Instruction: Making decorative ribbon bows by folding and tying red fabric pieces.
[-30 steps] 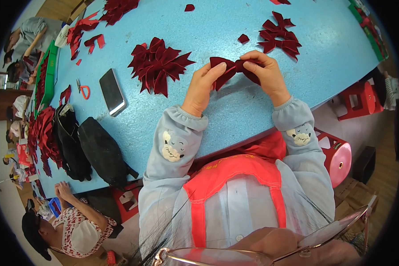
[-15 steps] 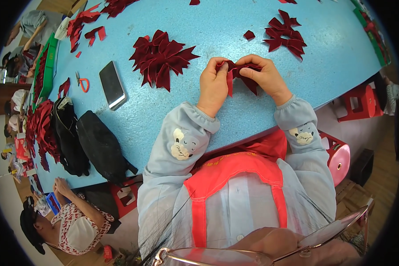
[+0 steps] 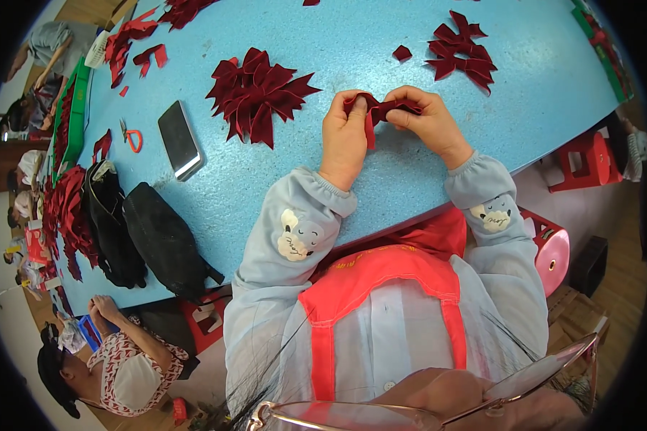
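Observation:
Between my hands, just above the blue table [image 3: 266,208], is a dark red velvet bow [image 3: 376,113]. My left hand [image 3: 343,136] pinches its left loop, thumb on top. A lighter red tail hangs down beside that thumb. At the other end, my right hand [image 3: 435,122] grips the right loop between thumb and fingers. Left of my hands lies a heap of dark red velvet bows [image 3: 259,97]. A smaller group of bows [image 3: 464,54] rests beyond my right hand, with a small dark red scrap [image 3: 402,53] beside it.
To the left lie a phone [image 3: 180,140], orange-handled scissors [image 3: 131,136] and two black pouches [image 3: 167,241]. Red ribbon pieces [image 3: 72,215] and a green tray [image 3: 74,126] line the left edge. Another green tray [image 3: 602,50] stands far right. A co-worker [image 3: 133,359] sits at lower left.
The bow has turned between my fingers; its right tail, which hung down before, no longer shows. Both hands stay almost in place, still gripping it.

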